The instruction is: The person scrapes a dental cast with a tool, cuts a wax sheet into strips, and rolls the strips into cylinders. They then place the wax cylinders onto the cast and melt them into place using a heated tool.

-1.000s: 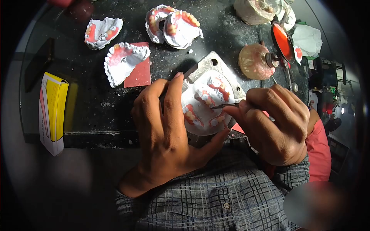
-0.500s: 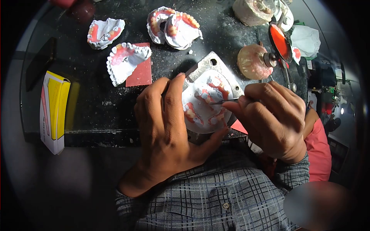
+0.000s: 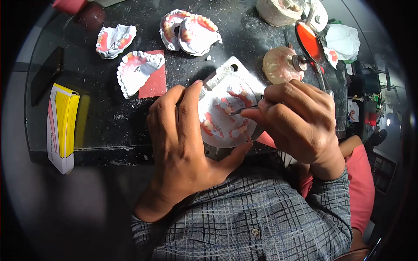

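A metal dental flask (image 3: 227, 69) filled with white plaster (image 3: 221, 127) lies near the table's front edge. Pink wax and denture teeth (image 3: 238, 98) show in several places on the plaster. My left hand (image 3: 179, 145) steadies the flask, its fingers along the left side and its thumb curving round the front. In a pinch, my right hand (image 3: 305, 122) grips a thin dark metal carving instrument (image 3: 244, 109). Its tip points left and meets the teeth and plaster near the middle of the flask. The grip hides most of the instrument's handle.
Plaster casts with pink wax and teeth (image 3: 190, 32) stand at the back; another cast (image 3: 135, 71) overlaps a red wax sheet (image 3: 153, 82). A burner (image 3: 283, 65), a ladle of red liquid (image 3: 310, 41) and a bowl (image 3: 278, 12) are back right. A yellow box (image 3: 65, 122) stands left.
The view has shifted slightly, so the table things sit a little further left. My right hand and the instrument's tip have moved slightly over the plaster; my left hand keeps its hold.
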Tool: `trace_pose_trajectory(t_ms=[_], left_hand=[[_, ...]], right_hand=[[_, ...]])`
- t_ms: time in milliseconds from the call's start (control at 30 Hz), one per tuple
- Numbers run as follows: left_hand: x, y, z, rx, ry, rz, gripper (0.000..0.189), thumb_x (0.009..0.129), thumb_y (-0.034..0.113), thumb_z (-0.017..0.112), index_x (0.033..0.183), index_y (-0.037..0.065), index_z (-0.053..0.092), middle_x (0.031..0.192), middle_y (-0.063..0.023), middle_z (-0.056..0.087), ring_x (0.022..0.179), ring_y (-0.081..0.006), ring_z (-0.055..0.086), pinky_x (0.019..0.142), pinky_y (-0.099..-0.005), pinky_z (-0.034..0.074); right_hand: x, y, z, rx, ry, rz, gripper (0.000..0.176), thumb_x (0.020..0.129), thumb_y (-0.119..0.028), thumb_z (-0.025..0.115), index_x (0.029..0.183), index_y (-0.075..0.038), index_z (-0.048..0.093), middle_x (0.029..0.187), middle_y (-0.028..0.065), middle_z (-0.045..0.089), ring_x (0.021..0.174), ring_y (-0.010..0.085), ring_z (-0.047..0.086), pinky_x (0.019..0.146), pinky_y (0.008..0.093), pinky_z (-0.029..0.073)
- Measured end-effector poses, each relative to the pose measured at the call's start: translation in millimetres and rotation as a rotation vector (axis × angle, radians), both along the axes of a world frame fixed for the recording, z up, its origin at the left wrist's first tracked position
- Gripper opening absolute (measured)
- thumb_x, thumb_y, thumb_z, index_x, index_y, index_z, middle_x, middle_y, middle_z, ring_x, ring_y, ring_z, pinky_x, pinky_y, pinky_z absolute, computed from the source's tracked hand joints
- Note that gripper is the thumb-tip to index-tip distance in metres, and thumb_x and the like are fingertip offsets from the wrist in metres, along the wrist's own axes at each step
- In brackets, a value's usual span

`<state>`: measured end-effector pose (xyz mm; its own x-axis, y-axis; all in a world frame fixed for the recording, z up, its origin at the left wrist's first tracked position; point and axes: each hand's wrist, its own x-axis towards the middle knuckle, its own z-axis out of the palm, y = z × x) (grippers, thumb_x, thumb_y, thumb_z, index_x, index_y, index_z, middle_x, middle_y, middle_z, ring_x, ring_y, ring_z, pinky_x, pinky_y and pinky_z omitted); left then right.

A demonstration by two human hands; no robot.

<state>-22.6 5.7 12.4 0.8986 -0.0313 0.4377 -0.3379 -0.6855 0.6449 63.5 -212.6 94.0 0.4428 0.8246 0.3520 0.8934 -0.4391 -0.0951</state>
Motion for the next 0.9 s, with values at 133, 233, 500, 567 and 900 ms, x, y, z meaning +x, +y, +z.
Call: trace_pose_trajectory(t_ms=[133,233,500,567,900], left_hand=[[1.2,2.0,0.3,-0.029,0.023,-0.028,0.11,0.068,0.042,0.103,0.151,-0.008,0.053,0.138,-0.0289,0.054,0.123,-0.0429,0.061,0.102,-0.0521,0.054],[4.0,6.7,3.6,0.008,0.043,-0.065,0.11,0.068,0.044,0.102,0.151,-0.009,0.052,0.138,-0.0297,0.054,0.124,-0.0436,0.061,0.103,-0.0523,0.054],[17.5,27.1,9.4,0.059,0.101,-0.161,0.113,0.064,0.052,0.101,0.152,-0.003,0.056,0.14,-0.025,0.056,0.126,-0.0412,0.06,0.107,-0.0528,0.051],[20.6,30.9,9.8,0.077,0.107,-0.199,0.114,0.063,0.057,0.099,0.151,-0.003,0.057,0.141,-0.0239,0.056,0.127,-0.0401,0.059,0.108,-0.052,0.051],[21.6,30.3,9.5,0.083,0.115,-0.212,0.114,0.063,0.056,0.098,0.152,-0.002,0.056,0.142,-0.0239,0.055,0.129,-0.0405,0.057,0.11,-0.0526,0.05]], right_hand=[[2.9,-5.2,-11.0,0.086,-0.008,0.006,0.034,0.073,-0.013,0.098,0.081,-0.005,0.066,0.082,0.0078,0.067,0.065,0.0227,0.068,0.054,0.0344,0.052],[3.3,-6.2,-15.5,0.135,0.004,-0.004,0.034,0.074,-0.014,0.099,0.081,-0.005,0.066,0.081,0.0077,0.068,0.065,0.0223,0.068,0.054,0.034,0.052],[4.0,-7.4,-17.6,0.252,0.189,-0.026,0.035,0.075,-0.014,0.099,0.079,-0.006,0.065,0.079,0.0074,0.07,0.061,0.0216,0.069,0.051,0.0323,0.051],[3.7,-8.1,-20.6,0.242,0.22,-0.027,0.031,0.078,-0.012,0.094,0.083,-0.006,0.064,0.079,0.007,0.064,0.064,0.0256,0.067,0.052,0.038,0.05],[-5.0,-4.8,-24.3,0.227,0.157,-0.082,0.035,0.078,-0.012,0.098,0.076,-0.005,0.063,0.08,0.009,0.071,0.062,0.0207,0.069,0.051,0.0322,0.051]])
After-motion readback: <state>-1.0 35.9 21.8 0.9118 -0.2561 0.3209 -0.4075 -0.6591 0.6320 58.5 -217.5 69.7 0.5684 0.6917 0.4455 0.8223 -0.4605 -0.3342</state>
